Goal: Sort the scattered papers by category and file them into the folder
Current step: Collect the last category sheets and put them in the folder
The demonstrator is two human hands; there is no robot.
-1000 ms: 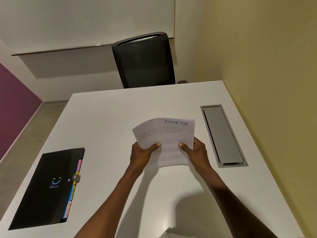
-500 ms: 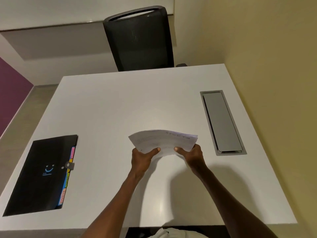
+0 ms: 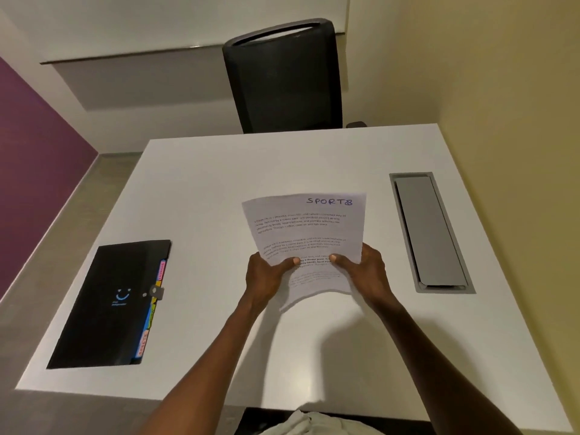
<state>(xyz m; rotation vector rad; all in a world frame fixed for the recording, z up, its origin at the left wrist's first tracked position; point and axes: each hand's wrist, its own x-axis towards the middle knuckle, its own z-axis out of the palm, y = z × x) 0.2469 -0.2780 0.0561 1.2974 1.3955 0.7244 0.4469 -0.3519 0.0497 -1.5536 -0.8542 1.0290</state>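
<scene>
I hold a stack of white papers above the middle of the white table. The top sheet faces me, with printed paragraphs and "SPORTS" handwritten at its upper right. My left hand grips the stack's lower left, thumb on top. My right hand grips the lower right the same way. A black expanding folder lies closed on the table's left side, with coloured index tabs along its right edge and a clasp.
A grey cable hatch is set into the table on the right. A black office chair stands behind the far edge. The yellow wall runs close along the right, a purple wall on the left.
The stack was tipped nearly flat half a second ago; now it is raised again with its face toward me. Both hands keep their grip.
</scene>
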